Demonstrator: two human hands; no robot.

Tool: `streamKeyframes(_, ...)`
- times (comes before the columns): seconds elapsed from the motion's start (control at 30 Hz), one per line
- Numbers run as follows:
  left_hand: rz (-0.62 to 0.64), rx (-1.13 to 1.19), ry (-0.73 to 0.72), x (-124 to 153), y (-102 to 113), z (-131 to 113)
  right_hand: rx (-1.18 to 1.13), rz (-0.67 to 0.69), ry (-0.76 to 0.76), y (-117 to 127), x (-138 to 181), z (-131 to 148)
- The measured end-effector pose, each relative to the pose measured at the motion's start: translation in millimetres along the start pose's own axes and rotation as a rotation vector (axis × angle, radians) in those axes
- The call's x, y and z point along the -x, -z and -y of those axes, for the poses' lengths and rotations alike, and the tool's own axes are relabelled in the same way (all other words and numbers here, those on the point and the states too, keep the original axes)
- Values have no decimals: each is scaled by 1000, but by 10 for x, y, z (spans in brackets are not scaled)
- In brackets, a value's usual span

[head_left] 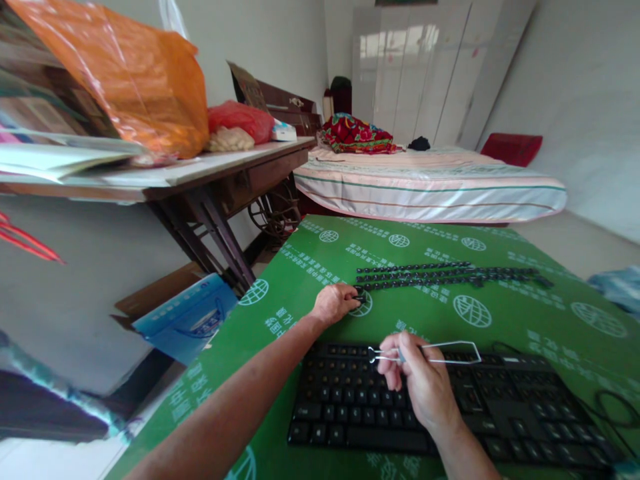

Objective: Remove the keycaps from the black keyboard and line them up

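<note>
A black keyboard (pixel 450 407) lies on a green printed table (pixel 280 313) in front of me. My right hand (pixel 423 380) hovers over the keyboard's upper rows, fingers pinched on a thin wire keycap puller (pixel 450 353) that points sideways. My left hand (pixel 336 303) reaches beyond the keyboard, fingers closed on a small black keycap at the left end of the rows of removed keycaps (pixel 440 275), which lie lined up across the table.
A dark wooden table (pixel 220 180) on the left carries an orange bag (pixel 140 80), a red bag and papers. A blue box (pixel 187 319) leans below it. A bed (pixel 430 183) and a white wardrobe (pixel 425 67) stand behind. A black cable (pixel 615 407) curls at right.
</note>
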State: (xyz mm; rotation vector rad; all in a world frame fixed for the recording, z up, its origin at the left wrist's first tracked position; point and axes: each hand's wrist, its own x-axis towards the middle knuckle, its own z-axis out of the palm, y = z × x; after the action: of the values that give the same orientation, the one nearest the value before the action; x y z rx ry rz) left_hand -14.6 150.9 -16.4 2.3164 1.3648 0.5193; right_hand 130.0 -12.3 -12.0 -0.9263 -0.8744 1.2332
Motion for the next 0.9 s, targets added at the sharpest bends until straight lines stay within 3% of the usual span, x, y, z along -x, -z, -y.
streamKeyframes(0.9,9,30,-47,-24,14,14,26,26,-14,4,-15,-2)
